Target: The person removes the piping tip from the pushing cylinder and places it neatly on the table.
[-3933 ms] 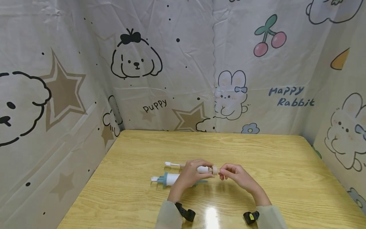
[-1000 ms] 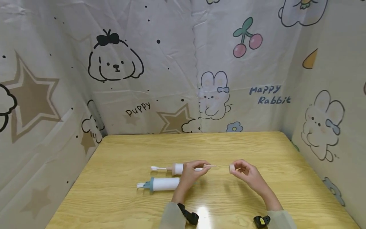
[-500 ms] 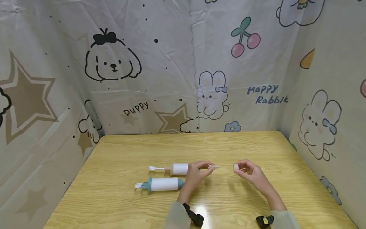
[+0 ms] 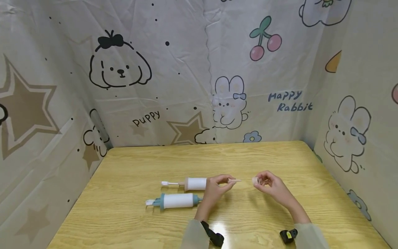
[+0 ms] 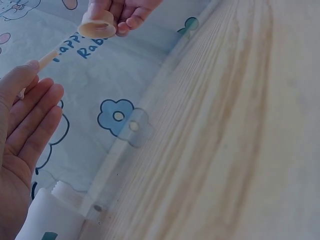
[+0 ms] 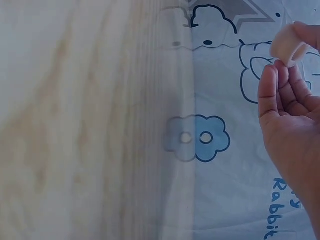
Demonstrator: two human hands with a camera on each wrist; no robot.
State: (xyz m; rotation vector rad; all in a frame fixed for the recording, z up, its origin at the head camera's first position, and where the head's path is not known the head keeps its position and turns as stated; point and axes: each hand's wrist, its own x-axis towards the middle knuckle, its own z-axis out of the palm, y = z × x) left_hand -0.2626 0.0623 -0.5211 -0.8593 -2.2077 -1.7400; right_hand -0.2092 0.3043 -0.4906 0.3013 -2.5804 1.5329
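Note:
My left hand (image 4: pixel 215 188) pinches a thin beige stick (image 4: pixel 236 180) between thumb and forefinger, its tip pointing right. In the left wrist view the other fingers are extended, and a bit of white shows by the thumb. My right hand (image 4: pixel 276 188) pinches a hollow beige cap (image 5: pixel 97 26), apart from the stick's tip. Behind the left hand lies a white tube (image 4: pixel 196 184) with a beige collar and a white-headed toothbrush (image 4: pixel 169 183) sticking out to the left. The left wrist view shows a white threaded neck (image 5: pixel 67 194).
A second white tube (image 4: pixel 178 200) with teal ends lies nearer me; white brush heads (image 4: pixel 150 202) stick out on its left and a teal piece on its right. Patterned cloth walls (image 4: pixel 177 79) enclose the wooden table (image 4: pixel 149 228) behind and at both sides.
Earlier both hands were close together at the first tube's capped end. Now the cap is in my right hand, apart from the stick in my left. Lately the cap has tilted slightly.

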